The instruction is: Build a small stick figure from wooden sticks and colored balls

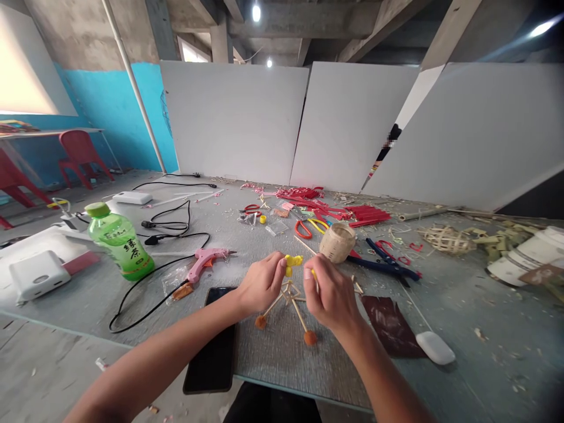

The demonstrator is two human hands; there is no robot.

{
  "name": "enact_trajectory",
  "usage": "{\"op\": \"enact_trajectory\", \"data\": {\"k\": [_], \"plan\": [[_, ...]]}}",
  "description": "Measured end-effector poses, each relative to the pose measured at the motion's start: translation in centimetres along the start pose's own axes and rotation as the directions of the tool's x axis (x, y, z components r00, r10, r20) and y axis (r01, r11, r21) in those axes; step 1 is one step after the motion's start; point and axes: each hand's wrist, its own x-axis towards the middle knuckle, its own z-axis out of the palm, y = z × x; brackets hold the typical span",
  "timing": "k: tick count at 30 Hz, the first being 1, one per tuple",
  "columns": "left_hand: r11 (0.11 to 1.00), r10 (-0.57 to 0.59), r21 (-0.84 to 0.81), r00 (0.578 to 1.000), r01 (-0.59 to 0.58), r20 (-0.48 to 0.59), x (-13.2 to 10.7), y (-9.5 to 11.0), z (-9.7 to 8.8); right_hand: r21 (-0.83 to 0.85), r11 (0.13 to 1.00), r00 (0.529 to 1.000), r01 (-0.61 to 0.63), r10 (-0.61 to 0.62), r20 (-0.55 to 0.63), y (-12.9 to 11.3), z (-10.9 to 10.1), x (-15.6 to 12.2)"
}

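Note:
My left hand (265,281) is closed in a pinch on a lumpy yellow piece (289,268) that looks like modelling clay. Opposite it, my right hand (328,291) is closed too, with a small yellow bit showing at its fingertips. A thin wooden stick (304,244) points up and left from behind the right hand; I cannot tell whether that hand holds it. Below both hands stands a small frame of wooden sticks (300,317), its legs ending in orange-brown lumps (310,338). The frame's upper part is partly covered by my hands.
A pink glue gun (205,261), a green tea bottle (118,241) and a black phone (211,352) lie or stand leftward. To the right are a woven-looking cup (337,242), blue-handled pliers (383,261), brown sheet material (390,326) and a white mouse-like object (435,348).

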Motion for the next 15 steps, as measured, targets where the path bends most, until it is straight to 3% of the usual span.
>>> {"op": "enact_trajectory", "data": {"k": [3,9,15], "plan": [[0.989,0.066,0.133,0.998,-0.069,0.022,-0.30,-0.06,0.22,-0.074,0.997,0.995,-0.014,0.022,0.098,-0.19,0.37,0.00],[0.903,0.232,0.354,0.970,-0.245,0.079,-0.46,0.19,0.11,-0.004,0.999,0.972,-0.051,0.050,0.228,-0.06,0.36,0.25],[0.841,0.340,0.419,0.937,-0.343,0.083,-0.30,0.69,-0.45,0.011,0.999,0.967,-0.051,0.047,0.252,-0.21,0.18,0.14]]}}
